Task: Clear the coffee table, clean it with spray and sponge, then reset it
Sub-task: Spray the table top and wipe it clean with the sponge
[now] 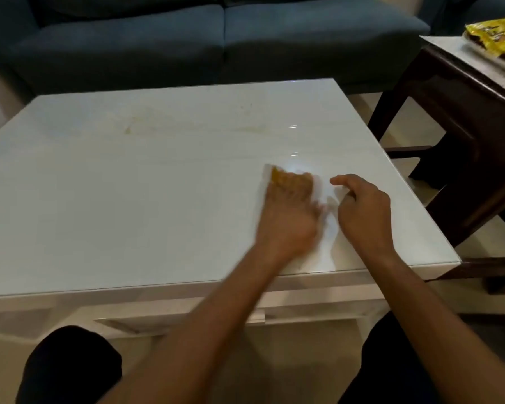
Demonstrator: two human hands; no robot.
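The left hand (289, 211) is blurred, pressed flat on a yellow sponge (277, 177) on the white bench (129, 185), right of centre and toward the near edge. Only the sponge's far edge shows past the fingers, so I cannot tell if the grip closes on it. The right hand (362, 208) rests just beside it, fingers loosely curled, holding nothing. One sofa (216, 42) stands far; one dark side table (464, 112), cut off at right, carries one yellow packet (496, 36).
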